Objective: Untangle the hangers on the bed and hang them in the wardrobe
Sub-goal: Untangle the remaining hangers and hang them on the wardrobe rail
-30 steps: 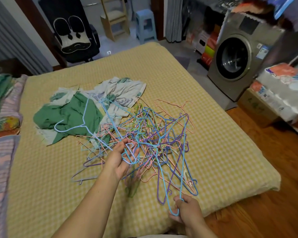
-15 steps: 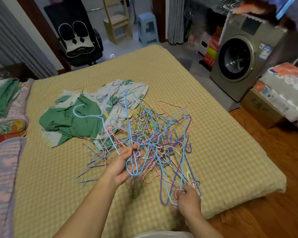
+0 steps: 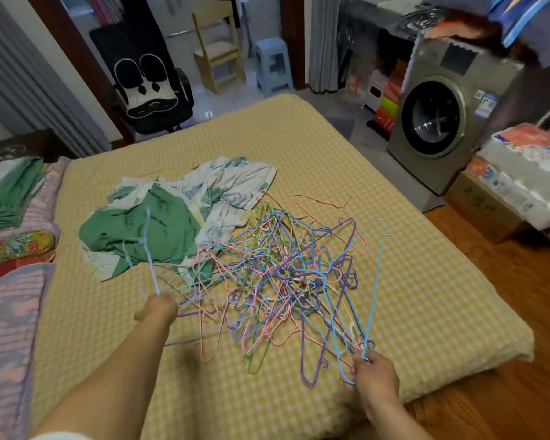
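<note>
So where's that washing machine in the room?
In the head view the washing machine stands on the floor at upper right, beyond the far right side of the bed, next to a cardboard box.

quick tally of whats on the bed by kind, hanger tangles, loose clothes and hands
Hanger tangle: 1 heap, single hangers too knotted to count
Loose clothes: 1 green and leaf-print bundle; pieces cannot be told apart
Hands: 2, left hand and right hand, each gripping a hanger
Total: 4
</note>
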`<state>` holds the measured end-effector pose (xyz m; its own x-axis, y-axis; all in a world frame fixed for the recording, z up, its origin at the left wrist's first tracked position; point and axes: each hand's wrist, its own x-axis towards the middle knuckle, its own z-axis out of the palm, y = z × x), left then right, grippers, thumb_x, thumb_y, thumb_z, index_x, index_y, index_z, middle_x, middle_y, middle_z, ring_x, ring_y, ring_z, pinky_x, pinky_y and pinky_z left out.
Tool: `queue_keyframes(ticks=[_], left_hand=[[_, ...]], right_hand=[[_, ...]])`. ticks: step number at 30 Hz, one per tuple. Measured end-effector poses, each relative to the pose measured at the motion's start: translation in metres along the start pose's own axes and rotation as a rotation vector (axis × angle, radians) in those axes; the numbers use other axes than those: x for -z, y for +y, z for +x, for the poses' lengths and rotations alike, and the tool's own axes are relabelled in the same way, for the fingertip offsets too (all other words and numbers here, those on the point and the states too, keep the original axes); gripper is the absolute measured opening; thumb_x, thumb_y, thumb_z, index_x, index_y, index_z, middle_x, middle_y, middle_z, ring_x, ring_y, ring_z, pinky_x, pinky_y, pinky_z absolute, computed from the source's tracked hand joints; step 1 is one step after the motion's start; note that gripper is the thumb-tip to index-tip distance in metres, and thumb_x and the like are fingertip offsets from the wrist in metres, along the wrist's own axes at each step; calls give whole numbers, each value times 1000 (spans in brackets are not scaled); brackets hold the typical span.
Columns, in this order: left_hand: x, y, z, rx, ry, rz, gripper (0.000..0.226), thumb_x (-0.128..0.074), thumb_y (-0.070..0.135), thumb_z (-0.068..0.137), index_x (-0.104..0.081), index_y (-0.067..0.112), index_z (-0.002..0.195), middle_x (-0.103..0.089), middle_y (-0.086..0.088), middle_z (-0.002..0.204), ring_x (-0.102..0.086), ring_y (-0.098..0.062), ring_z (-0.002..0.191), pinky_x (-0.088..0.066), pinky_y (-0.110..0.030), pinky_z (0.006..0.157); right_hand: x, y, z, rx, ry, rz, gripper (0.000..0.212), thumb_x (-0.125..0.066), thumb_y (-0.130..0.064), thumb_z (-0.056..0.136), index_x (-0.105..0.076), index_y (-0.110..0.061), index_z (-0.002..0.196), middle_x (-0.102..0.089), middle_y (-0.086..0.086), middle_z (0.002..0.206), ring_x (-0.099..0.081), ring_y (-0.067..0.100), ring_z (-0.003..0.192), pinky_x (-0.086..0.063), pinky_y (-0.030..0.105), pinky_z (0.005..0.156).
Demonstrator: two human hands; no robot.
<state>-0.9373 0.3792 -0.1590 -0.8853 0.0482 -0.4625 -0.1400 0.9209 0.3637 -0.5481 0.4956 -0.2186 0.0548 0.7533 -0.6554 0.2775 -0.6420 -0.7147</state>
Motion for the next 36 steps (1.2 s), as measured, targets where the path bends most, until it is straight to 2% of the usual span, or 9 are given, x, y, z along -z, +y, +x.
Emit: queue_keyframes(ticks=[4, 9, 12, 16, 19, 23, 26, 31, 36], left_hand=[[-2, -60, -11, -33, 57, -249, 29, -41, 38, 93, -56, 13, 95, -63, -29, 107, -60, -48, 96, -54, -53, 83], [25, -42, -66, -291, -65, -436, 29, -43, 10, 99, -52, 23, 123, -61, -10, 109, -56, -28, 83, -42, -35, 72], [36, -20, -90, -504, -253, -499, 41, -40, -3, 96, -57, 25, 120, -64, -4, 102, -56, -8, 68, -46, -24, 61], [31, -17, -122, -720, -581, -495, 53, -40, -10, 90, -65, 30, 113, -63, 12, 93, -53, 0, 64, -39, -18, 58], [4, -36, -145, -767, -867, -406, 56, -39, -11, 89, -66, 28, 118, -55, 15, 82, -49, 3, 62, -40, -16, 62], [-34, -69, -208, -799, -1177, -157, 41, -45, 4, 95, -64, 26, 123, -44, -3, 86, -43, -11, 71, -38, -25, 64], [-59, -91, -271, -782, -1345, 62, 39, -46, 15, 88, -64, 25, 122, -41, -7, 88, -43, -13, 70, -34, -24, 60], [-91, -134, -405, -874, -1666, 445, 61, -52, 24, 66, -64, 29, 126, -51, 0, 82, -47, -14, 73, -34, -28, 65], [-116, -177, -570, -1044, -1944, 699, 38, -46, 16, 99, -60, 27, 132, -55, -1, 89, -50, -14, 76, -39, -27, 67]], right_hand=[[-8, 0, -10, -59, -60, 53, 17, -50, -1, 98, -63, -1, 87, -47, 14, 59, -53, 24, 48, -48, 25, 35], [-35, -17, -29, -66, -93, 177, 12, -46, -2, 101, -58, -2, 100, -51, 16, 75, -53, 25, 62, -51, 28, 34], [-47, -20, -52, -14, -70, 310, 15, -46, -7, 103, -60, -7, 99, -58, 12, 89, -55, 24, 57, -53, 25, 40], [-36, -11, -104, -54, 29, 671, 28, -37, 1, 104, -59, -13, 93, -56, 3, 71, -44, 4, 30, -49, 18, 40], [-8, 25, -159, -105, 114, 979, 28, -39, 4, 100, -60, -11, 90, -48, 1, 70, -34, 3, 34, -42, 18, 44], [49, 98, -239, -118, 117, 1391, 23, -43, 5, 96, -64, 1, 89, -46, 8, 71, -36, 5, 48, -33, 13, 36], [89, 153, -294, -121, 231, 1358, 12, -48, 3, 92, -58, -3, 94, -52, 12, 73, -39, 11, 53, -41, 20, 36], [154, 244, -386, -70, 608, 1331, 14, -51, 0, 96, -58, 0, 107, -63, 15, 74, -60, 26, 66, -49, 39, 71], [242, 297, -466, 33, 983, 1365, 13, -51, 2, 96, -55, 0, 108, -65, 14, 70, -57, 22, 65, -52, 32, 64]])
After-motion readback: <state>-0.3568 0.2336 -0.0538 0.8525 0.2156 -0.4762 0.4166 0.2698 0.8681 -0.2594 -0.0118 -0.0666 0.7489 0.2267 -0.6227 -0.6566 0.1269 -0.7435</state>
